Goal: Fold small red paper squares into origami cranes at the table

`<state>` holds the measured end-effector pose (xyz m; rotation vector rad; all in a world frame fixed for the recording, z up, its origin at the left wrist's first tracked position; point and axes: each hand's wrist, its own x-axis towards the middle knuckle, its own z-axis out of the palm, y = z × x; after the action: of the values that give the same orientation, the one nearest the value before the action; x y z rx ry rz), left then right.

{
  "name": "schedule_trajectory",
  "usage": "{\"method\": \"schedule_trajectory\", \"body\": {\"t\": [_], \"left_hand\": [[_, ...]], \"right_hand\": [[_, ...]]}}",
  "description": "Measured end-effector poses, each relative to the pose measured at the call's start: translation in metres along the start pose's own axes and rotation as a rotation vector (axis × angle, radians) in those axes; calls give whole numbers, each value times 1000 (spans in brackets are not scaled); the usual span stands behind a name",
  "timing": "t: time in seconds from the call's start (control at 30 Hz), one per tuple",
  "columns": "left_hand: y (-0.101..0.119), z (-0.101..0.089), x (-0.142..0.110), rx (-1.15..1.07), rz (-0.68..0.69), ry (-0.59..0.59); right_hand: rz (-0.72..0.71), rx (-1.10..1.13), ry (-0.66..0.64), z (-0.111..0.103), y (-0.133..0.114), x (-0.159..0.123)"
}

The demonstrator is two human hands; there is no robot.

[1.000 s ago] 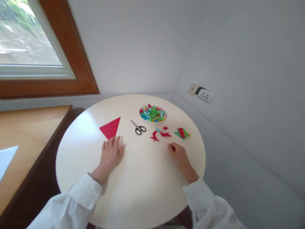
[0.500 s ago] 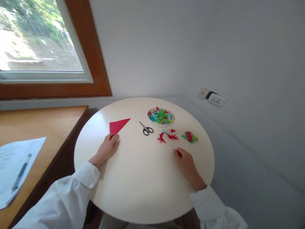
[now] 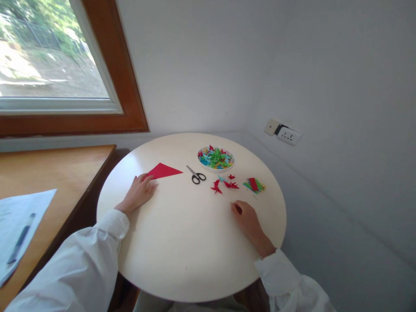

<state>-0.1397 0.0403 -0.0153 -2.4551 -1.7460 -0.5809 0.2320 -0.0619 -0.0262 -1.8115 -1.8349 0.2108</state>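
Note:
On the left side of the round table, my left hand (image 3: 139,190) has its fingers closed on the near left corner of a folded red sheet of paper (image 3: 164,170). The sheet has a triangular outline, its point facing right. My right hand (image 3: 247,218) rests on the tabletop at the right, fingers curled in and nothing showing in them. Beyond it lie small red folded paper cranes (image 3: 216,187) and a light blue one (image 3: 222,178). Black-handled scissors (image 3: 196,176) lie between the red sheet and the cranes.
A white bowl (image 3: 215,170) full of colourful folded paper pieces stands at the back. Coloured paper strips (image 3: 253,184) are piled at the right. A wooden desk (image 3: 82,167) on the left bears papers (image 3: 35,208) and a pen (image 3: 21,238). Walls enclose the table behind and right.
The red paper has turned clockwise under my left hand, its point swinging from the far right toward the right. My right hand stays curled in place, while the view shifts slightly.

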Motion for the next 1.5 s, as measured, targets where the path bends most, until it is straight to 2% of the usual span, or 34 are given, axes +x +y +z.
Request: {"method": "schedule_trajectory", "body": {"t": [0.07,0.13,0.23,0.33,0.43,0.5,0.97,1.13,1.23,1.37,1.43,1.5], "left_hand": [[15,-7,-6,33,73,30],[33,-15,-16,17,212,-14],[60,-23,-35,-28,432,-121],[76,-21,-54,-69,492,-221],[80,-12,-64,-83,497,-281],[79,-8,-66,-73,489,-302],[78,-7,-65,-88,479,-298],[80,-12,-65,-110,470,-309],[80,-13,-68,-183,374,-207],[75,-10,-73,-327,70,99],[72,-8,-74,-372,-26,191],[70,-7,-74,-383,-74,226]], "right_hand": [[-132,15,6,-5,-7,1],[-330,0,-17,-13,-19,2],[-575,-94,-185,-21,-38,3],[-675,-172,-351,-16,-49,1],[-644,-201,-483,-4,-50,-4],[-617,-200,-517,1,-49,-6],[-599,-173,-514,0,-50,-6],[-606,-102,-494,3,-46,-6],[-522,1,-342,6,-37,0],[-268,-99,-38,0,-20,22],[-198,-174,1,-6,-15,36],[-135,-237,-44,-9,-13,46]]}}
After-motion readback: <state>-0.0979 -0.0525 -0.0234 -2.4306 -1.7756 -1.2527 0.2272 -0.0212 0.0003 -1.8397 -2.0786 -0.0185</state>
